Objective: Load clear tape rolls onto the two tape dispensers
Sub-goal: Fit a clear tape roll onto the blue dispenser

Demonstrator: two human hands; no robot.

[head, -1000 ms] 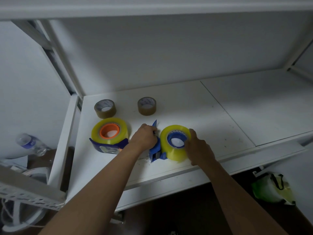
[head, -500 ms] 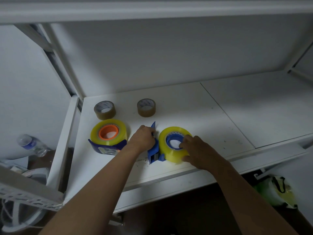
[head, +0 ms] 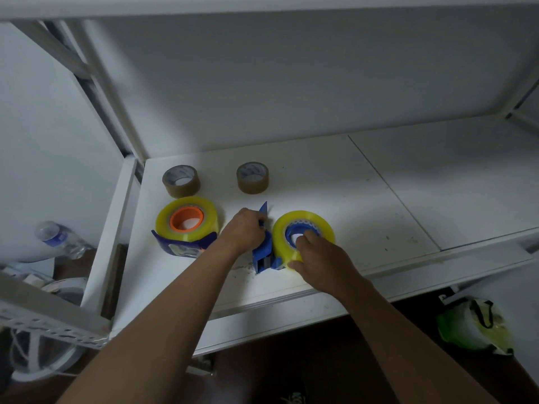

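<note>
Two blue tape dispensers lie on the white shelf (head: 335,182). The left dispenser (head: 183,247) carries a yellowish clear tape roll (head: 208,212) around an orange hub. My left hand (head: 243,231) grips the handle of the right dispenser (head: 264,252). A second clear roll (head: 315,221) sits around that dispenser's blue hub. My right hand (head: 316,252) rests on this roll, thumb at its near edge and fingers over the hub, hiding the roll's front part.
Two brown tape rolls (head: 181,181) (head: 252,177) stand behind the dispensers. A plastic bottle (head: 59,237) lies lower left beyond the shelf post. A green and white bag (head: 474,323) sits on the floor at the right. The shelf's right half is bare.
My right hand has slid from the roll's right side onto its top and front, fingers now over the hub. My left hand has stayed on the dispenser handle.
</note>
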